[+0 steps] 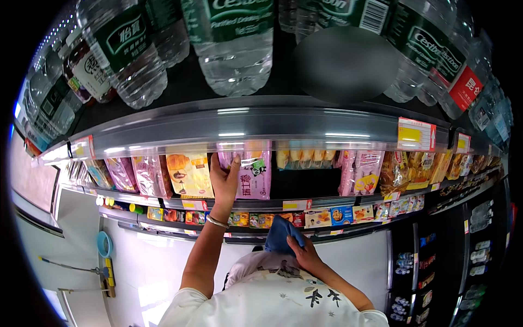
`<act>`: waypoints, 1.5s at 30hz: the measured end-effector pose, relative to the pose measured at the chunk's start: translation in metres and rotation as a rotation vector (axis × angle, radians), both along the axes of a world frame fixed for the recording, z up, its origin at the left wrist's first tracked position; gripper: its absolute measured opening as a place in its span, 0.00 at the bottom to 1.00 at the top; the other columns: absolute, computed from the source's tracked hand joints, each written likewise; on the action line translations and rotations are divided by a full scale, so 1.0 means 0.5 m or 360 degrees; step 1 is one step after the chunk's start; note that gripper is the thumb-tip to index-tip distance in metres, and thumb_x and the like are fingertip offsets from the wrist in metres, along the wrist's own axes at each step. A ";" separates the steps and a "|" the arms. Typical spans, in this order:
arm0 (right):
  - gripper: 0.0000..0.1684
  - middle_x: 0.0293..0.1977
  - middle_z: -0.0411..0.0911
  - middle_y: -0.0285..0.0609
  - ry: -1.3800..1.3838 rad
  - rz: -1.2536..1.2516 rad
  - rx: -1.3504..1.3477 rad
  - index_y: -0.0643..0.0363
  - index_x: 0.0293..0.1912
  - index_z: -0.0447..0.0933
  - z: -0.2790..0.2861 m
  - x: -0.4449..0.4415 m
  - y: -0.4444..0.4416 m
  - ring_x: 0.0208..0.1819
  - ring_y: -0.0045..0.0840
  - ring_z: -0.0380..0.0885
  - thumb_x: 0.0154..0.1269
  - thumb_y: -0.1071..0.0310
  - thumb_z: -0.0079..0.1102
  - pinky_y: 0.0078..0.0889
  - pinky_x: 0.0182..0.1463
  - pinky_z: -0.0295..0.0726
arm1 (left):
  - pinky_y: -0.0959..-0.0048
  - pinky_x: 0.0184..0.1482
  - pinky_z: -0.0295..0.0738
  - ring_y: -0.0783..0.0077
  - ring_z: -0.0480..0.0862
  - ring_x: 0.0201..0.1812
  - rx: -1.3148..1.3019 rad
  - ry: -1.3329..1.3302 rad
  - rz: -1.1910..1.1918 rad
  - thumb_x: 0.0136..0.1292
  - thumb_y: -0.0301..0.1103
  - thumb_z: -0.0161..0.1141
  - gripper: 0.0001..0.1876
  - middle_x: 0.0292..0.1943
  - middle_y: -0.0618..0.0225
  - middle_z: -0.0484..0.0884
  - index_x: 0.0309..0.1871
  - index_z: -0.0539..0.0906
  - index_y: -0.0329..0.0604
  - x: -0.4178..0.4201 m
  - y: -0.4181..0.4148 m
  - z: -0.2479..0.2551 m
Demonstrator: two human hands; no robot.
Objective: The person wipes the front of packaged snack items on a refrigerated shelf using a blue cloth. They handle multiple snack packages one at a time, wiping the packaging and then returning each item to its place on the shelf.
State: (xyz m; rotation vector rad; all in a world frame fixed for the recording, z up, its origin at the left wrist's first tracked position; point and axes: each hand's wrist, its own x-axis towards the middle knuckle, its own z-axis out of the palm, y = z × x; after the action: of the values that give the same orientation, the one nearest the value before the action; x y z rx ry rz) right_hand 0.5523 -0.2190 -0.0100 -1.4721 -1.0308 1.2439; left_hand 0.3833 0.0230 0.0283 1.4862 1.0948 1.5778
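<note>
My left hand (224,182) reaches onto a shelf of packaged baked goods, with a bangle on its wrist. Its thumb and fingers are around the left part of a pink pack of Swiss rolls (254,175); some fingertips are hidden by the pack and the shelf above. Directly left of this hand stands a yellow pack with a croissant picture (188,175). Lower down, close to my body, my right hand (303,251) holds a folded blue cloth (281,237). Dark shelf surface (304,182) shows to the right of the pink pack.
Overhead, a shelf edge (261,122) juts out, bearing large water bottles (233,53). More pink packs (361,173) stand to the right. Small boxed snacks (318,218) line a lower shelf. A blue basin (105,244) and a mop (73,265) are at the left.
</note>
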 end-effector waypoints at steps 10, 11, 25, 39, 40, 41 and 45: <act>0.23 0.38 0.77 0.39 0.0050 0.0033 -0.0039 0.62 0.52 0.76 -0.008 0.037 -0.014 0.41 0.21 0.72 0.75 0.50 0.54 0.29 0.48 0.72 | 0.49 0.74 0.49 0.36 0.58 0.74 0.0755 0.1160 0.0428 0.64 0.36 0.60 0.40 0.74 0.37 0.55 0.76 0.55 0.32 0.055 -0.106 0.049; 0.24 0.40 0.78 0.40 0.0050 0.0025 -0.0051 0.62 0.53 0.76 -0.001 0.040 -0.019 0.43 0.22 0.73 0.75 0.49 0.54 0.30 0.50 0.72 | 0.50 0.74 0.50 0.36 0.58 0.74 0.0764 0.1192 0.0388 0.64 0.36 0.60 0.40 0.74 0.37 0.55 0.76 0.55 0.32 0.065 -0.109 0.051; 0.26 0.46 0.82 0.48 0.0116 -0.0048 0.0078 0.63 0.56 0.77 -0.025 0.127 -0.060 0.49 0.30 0.78 0.74 0.50 0.56 0.33 0.57 0.73 | 0.59 0.73 0.59 0.50 0.65 0.71 0.0441 0.0748 -0.0211 0.65 0.24 0.62 0.40 0.69 0.42 0.62 0.74 0.50 0.28 0.275 -0.062 0.013; 0.29 0.49 0.81 0.55 0.0110 -0.0079 0.0243 0.64 0.62 0.73 -0.015 0.180 -0.064 0.52 0.36 0.81 0.75 0.49 0.54 0.35 0.57 0.76 | 0.76 0.51 0.70 0.74 0.74 0.48 0.0196 0.0096 -0.0149 0.68 0.36 0.66 0.22 0.47 0.65 0.75 0.57 0.70 0.32 0.330 0.030 -0.043; 0.30 0.49 0.81 0.55 0.0114 -0.0104 0.0216 0.64 0.62 0.72 -0.021 0.184 -0.065 0.53 0.37 0.81 0.74 0.48 0.54 0.35 0.58 0.75 | 0.73 0.56 0.69 0.71 0.74 0.53 0.0111 0.0009 -0.0180 0.67 0.36 0.66 0.25 0.52 0.61 0.75 0.59 0.69 0.31 0.344 0.023 -0.036; 0.31 0.50 0.81 0.55 0.0131 -0.0106 0.0183 0.64 0.62 0.72 -0.021 0.187 -0.069 0.53 0.37 0.81 0.74 0.48 0.54 0.35 0.58 0.75 | 0.70 0.61 0.68 0.67 0.74 0.58 0.0025 -0.0077 -0.0210 0.67 0.36 0.67 0.28 0.57 0.56 0.75 0.62 0.68 0.30 0.352 0.015 -0.033; 0.32 0.50 0.82 0.55 0.0202 -0.0119 0.0146 0.64 0.62 0.73 -0.023 0.186 -0.067 0.53 0.37 0.81 0.74 0.47 0.54 0.35 0.58 0.76 | 0.72 0.60 0.70 0.69 0.75 0.57 -0.0299 -0.0100 -0.0363 0.63 0.35 0.71 0.31 0.56 0.58 0.76 0.62 0.68 0.30 0.331 0.042 -0.034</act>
State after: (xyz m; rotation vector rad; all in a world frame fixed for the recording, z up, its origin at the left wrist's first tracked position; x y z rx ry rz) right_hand 0.6453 -0.2525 -0.0213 -1.3319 -0.9280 1.2051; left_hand 0.5488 0.0442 0.0112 1.3736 0.9720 1.3185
